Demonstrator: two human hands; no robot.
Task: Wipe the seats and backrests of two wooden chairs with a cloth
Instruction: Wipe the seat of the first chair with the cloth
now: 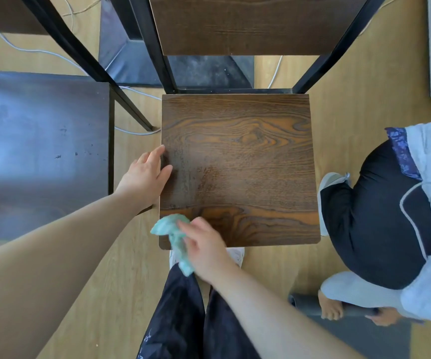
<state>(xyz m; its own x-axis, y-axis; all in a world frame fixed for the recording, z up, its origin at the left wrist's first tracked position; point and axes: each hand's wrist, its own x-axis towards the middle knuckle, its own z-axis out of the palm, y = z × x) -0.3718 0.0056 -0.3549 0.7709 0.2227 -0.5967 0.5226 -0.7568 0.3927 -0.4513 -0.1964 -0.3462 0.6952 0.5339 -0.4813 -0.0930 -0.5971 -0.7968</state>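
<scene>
Below my view runs a pale wood-plank floor [351,104]. On my left stands a dark, dull-sheened wooden chair seat [40,151] with a black metal frame. In the middle I see the square brown wood-grain seat [248,164] of a second chair, its matching brown backrest [248,27] held between black metal posts at the top. At the right a crouching person in black trousers and a white top [380,216] is just beside that seat.

My left hand [144,177] rests on the seat's left edge, fingers nearly straight and lying flat on the wood. My right hand [204,247] is over the front left corner, fingers curled and pinching a crumpled teal cloth [175,234]. The cloth's bunched part sits on that corner, and its tail hangs past the front edge. Thin white cables [40,51] trail across the floor behind the chairs.
</scene>
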